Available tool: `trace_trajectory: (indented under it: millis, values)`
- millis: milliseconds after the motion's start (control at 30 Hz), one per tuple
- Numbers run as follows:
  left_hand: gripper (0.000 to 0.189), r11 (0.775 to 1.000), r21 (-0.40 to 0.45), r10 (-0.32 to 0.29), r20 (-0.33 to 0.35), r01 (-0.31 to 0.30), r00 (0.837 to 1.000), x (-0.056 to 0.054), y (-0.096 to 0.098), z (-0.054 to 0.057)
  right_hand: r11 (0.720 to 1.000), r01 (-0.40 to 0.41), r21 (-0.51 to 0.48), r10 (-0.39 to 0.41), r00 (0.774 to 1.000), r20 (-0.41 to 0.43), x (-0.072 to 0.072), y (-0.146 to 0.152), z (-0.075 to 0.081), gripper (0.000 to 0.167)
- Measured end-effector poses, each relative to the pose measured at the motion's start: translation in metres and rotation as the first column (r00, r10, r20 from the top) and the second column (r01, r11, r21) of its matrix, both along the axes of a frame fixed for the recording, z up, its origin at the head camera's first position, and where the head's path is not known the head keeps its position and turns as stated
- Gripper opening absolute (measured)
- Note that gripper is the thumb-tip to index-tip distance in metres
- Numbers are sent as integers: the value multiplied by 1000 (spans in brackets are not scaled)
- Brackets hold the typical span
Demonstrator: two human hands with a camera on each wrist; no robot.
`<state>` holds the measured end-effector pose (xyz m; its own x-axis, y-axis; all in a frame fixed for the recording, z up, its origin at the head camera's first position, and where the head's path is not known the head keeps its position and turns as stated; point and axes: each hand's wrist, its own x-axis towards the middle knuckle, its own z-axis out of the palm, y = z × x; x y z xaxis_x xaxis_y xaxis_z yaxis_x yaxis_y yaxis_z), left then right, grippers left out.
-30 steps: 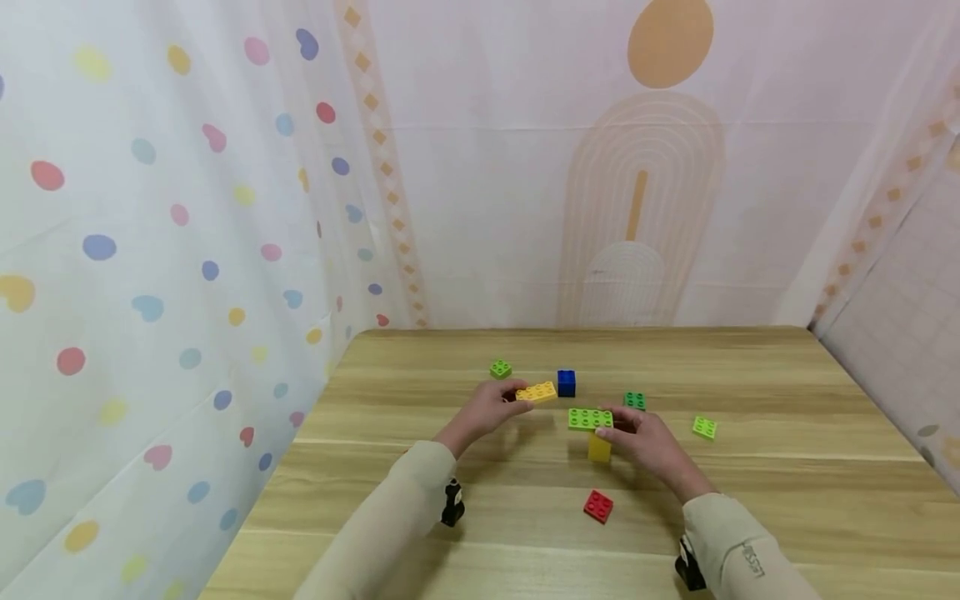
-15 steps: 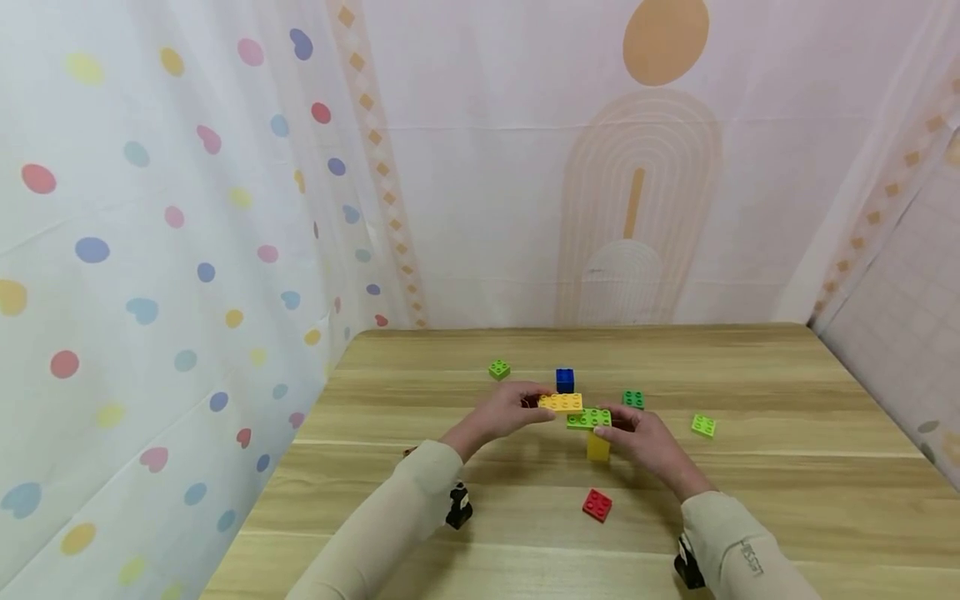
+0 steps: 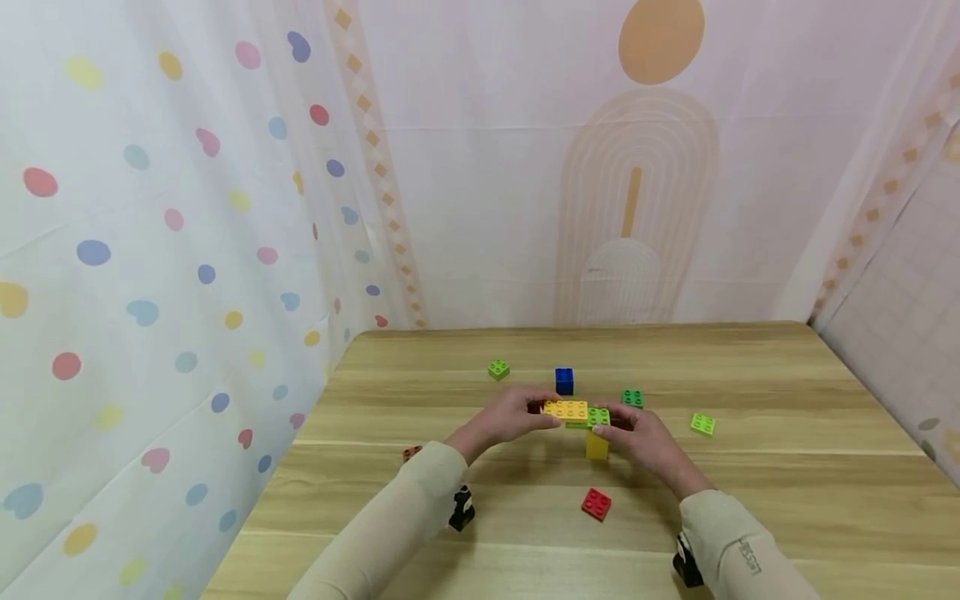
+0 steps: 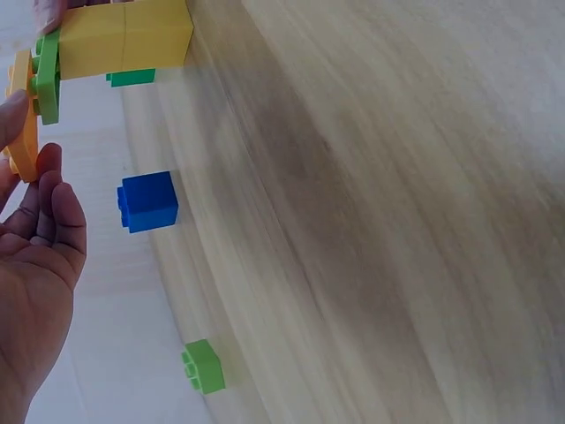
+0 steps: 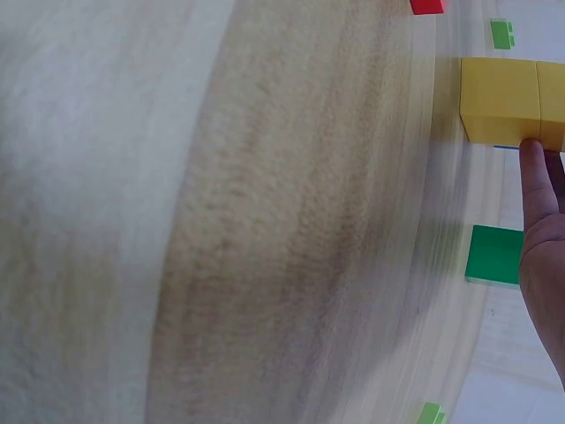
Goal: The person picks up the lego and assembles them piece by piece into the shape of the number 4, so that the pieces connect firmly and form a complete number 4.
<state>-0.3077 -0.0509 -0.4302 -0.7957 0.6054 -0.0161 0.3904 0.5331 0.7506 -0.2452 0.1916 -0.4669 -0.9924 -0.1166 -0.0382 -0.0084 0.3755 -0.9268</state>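
My left hand (image 3: 517, 417) pinches an orange-yellow toy building brick (image 3: 566, 411) by its left end. That brick lies over the left part of a flat lime green brick (image 3: 598, 416), whose right studs stay visible. Beneath the lime green brick stands a column of two yellow bricks (image 3: 597, 446), so its left part overhangs. My right hand (image 3: 645, 437) holds this stack from the right, thumb in front at the lime green brick. In the right wrist view a fingertip touches the yellow bricks (image 5: 500, 102). The left wrist view shows the orange-yellow brick (image 4: 26, 150) right against the lime green one's studs.
On the wooden table (image 3: 510, 533) lie a blue brick (image 3: 564, 382) and a dark green one (image 3: 632, 398) behind the stack. Lime green bricks sit far left (image 3: 498, 369) and right (image 3: 702, 424). A red brick (image 3: 596, 504) is in front; a brownish-orange brick (image 3: 412, 452) shows beside the left sleeve.
My left hand has carried the orange-yellow brick rightward and lowered it onto the lime green brick. My right hand has stayed at the stack.
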Motion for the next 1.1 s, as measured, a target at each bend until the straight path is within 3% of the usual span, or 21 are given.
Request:
trace_trajectory:
  millis: [333,567,800,933,1100]
  values:
    - [37,997,-72,-41,-58,37,997,1,2,6,1000,7,6,-7,1000,7,3,-2,5,49]
    - [36,995,-97,-7,-48,2,999,4,3,6,1000,7,-1,-7,1000,11,3,-2,4,49]
    - [38,992,-119,-38,-77,29,996,3,4,5,1000,12,16,-12,1000,10,2,0,0,51]
    - [41,996,-89,-17,-73,11,997,2,3,-1,1000,11,14,-11,1000,-1,1,-1,1,51]
    - [45,1000,-7,24,6,-24,1000,5,3,-7,1000,4,22,-3,1000,-15,2,-2,2,49]
